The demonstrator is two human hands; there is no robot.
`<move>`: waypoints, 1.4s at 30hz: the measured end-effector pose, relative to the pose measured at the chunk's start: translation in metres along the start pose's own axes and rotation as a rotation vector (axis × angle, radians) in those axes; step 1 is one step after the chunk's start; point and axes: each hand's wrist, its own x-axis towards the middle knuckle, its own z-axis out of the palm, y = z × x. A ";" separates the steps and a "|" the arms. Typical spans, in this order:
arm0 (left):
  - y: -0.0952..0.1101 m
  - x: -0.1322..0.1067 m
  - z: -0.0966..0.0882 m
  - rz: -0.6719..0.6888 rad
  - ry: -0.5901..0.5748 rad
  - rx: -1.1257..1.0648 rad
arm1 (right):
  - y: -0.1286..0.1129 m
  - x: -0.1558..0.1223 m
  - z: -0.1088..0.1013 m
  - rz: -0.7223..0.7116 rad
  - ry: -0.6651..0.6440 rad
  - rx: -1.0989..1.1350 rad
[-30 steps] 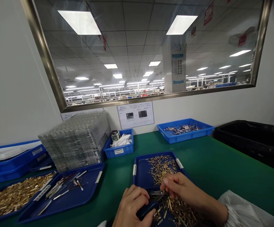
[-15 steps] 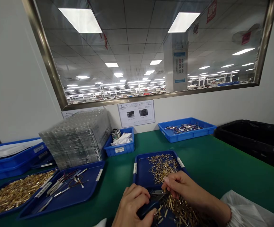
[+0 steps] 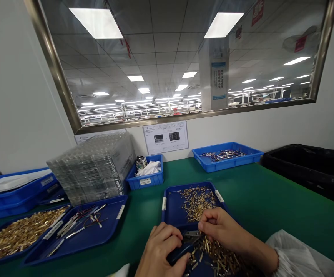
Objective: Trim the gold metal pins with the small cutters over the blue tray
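My left hand (image 3: 162, 252) is wrapped round a pair of pliers (image 3: 180, 249) with dark blue handles, its metal jaws pointing right. At the tip of the jaws, my right hand (image 3: 220, 227) pinches with thumb and forefinger; what it holds is too small and hidden to make out. Beneath both hands lies a near blue tray (image 3: 203, 270) with a heap of small gold-coloured metal pieces (image 3: 224, 256). Just beyond stands another dark blue tray (image 3: 172, 207), with thin gold-coloured pins (image 3: 198, 200) spread over its right part.
On the left are a tray of gold-coloured parts (image 3: 19, 234) and a tray (image 3: 100, 234) with swabs and thin tools. Behind stand stacked clear plastic trays (image 3: 88, 169) and a small blue bin (image 3: 145, 182). A blue tray (image 3: 227, 165) and black-lined bin (image 3: 308, 169) are at right.
My right hand has shifted slightly left at the plier jaws, its fingers drawn closer together. My left hand keeps its hold on the pliers.
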 end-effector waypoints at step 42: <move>0.003 0.001 0.002 -0.035 0.011 -0.144 | -0.003 -0.016 -0.003 -0.176 0.033 -0.504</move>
